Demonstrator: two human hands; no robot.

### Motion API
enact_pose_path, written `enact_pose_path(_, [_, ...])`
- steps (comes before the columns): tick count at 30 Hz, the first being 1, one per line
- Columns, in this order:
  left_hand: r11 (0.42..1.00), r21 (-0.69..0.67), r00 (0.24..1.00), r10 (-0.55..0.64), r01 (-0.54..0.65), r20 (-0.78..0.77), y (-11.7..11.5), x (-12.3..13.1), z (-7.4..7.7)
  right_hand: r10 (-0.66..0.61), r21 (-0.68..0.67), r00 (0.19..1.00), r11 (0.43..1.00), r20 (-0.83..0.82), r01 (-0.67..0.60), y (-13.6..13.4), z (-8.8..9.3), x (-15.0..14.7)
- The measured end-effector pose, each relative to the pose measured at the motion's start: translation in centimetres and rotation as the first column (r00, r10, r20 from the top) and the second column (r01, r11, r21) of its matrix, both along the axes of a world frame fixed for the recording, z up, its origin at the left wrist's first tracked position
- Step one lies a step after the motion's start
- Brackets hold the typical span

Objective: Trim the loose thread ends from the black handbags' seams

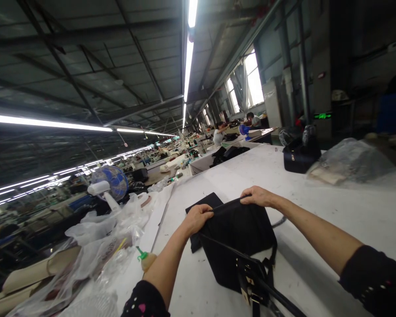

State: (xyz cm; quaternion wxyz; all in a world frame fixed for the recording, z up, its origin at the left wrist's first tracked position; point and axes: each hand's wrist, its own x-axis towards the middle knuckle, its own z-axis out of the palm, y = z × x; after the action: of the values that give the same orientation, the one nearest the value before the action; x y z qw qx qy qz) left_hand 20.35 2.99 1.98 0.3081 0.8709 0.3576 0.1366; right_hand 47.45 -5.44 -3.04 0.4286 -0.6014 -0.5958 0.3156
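Observation:
A black handbag with gold-coloured metal fittings and a strap lies tilted on the white table in front of me. Its black fabric lining is drawn up out of the mouth. My left hand pinches the left end of the lining's top edge. At the right end of that same edge, my right hand grips the fabric between thumb and fingers. Partly hidden behind the bag and my left hand is a flat black piece on the table.
Another black bag stands at the back right beside clear plastic wrapping. To my left are a green-capped bottle, crumpled plastic and a blue fan. Dark pieces lie at the table's far end; people sit beyond.

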Motion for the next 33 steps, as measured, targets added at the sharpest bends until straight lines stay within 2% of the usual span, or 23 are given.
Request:
enact_pose_path(3, [1.000,0.002,0.998,-0.006,0.006,0.061,-0.2,0.2,-0.3,-0.011,-0.007,1.000,1.000,-0.013,0.011,-0.3,0.1,0.0])
enact_pose_path(9, [0.994,-0.103,0.989,-0.028,0.043,0.147,0.0,0.6,-0.8,0.041,-0.045,0.989,0.998,-0.145,-0.048,-1.2,-0.3,0.4])
enact_pose_path(11, [0.996,-0.068,0.993,-0.044,0.052,0.106,0.3,0.7,-0.7,0.041,-0.037,0.989,0.998,-0.143,-0.047,-1.2,-0.4,0.4])
enact_pose_path(15, [0.992,0.119,0.999,-0.037,0.039,-0.021,0.7,1.1,-0.3,0.032,-0.022,0.988,0.999,-0.151,-0.036,-1.4,-0.3,0.3])
enact_pose_path(17, [0.986,0.164,0.999,-0.030,0.035,-0.035,0.7,1.1,-0.1,0.042,-0.026,0.985,0.999,-0.166,-0.047,-1.7,-0.2,0.3])
enact_pose_path(19, [0.993,0.106,0.999,-0.048,0.050,-0.015,0.5,0.8,0.0,0.084,-0.039,0.977,0.995,-0.194,-0.094,-2.0,-0.1,0.4])
enact_pose_path(22, [0.985,-0.140,0.995,-0.096,0.099,0.026,0.2,0.1,0.1,0.162,-0.057,0.952,0.982,-0.259,-0.183,-1.9,-0.1,0.4])
enact_pose_path(24, [0.968,-0.221,0.993,-0.113,0.120,0.046,-0.1,-0.2,0.2,0.173,-0.070,0.936,0.977,-0.307,-0.203,-1.7,-0.3,0.4])
enact_pose_path(25, [0.973,-0.192,0.991,-0.124,0.130,0.047,-0.1,-0.2,0.3,0.163,-0.082,0.929,0.976,-0.332,-0.201,-1.5,-0.5,0.4])
enact_pose_path(27, [0.986,-0.010,0.986,-0.167,0.168,0.016,-0.3,0.1,0.6,0.137,-0.098,0.918,0.978,-0.372,-0.186,-1.2,-0.8,0.5])
enact_pose_path(29, [0.954,0.188,0.973,-0.227,0.232,-0.050,-0.3,0.9,0.9,0.110,-0.097,0.916,0.983,-0.385,-0.159,-1.3,-1.1,0.6])
enact_pose_path(30, [0.935,0.246,0.966,-0.245,0.257,-0.079,-0.3,1.3,0.9,0.098,-0.090,0.919,0.986,-0.381,-0.143,-1.4,-1.1,0.7])
enact_pose_path(33, [0.934,0.253,0.968,-0.233,0.251,-0.097,0.0,2.3,0.7,0.076,-0.077,0.932,0.991,-0.354,-0.110,-1.8,-0.9,0.6])
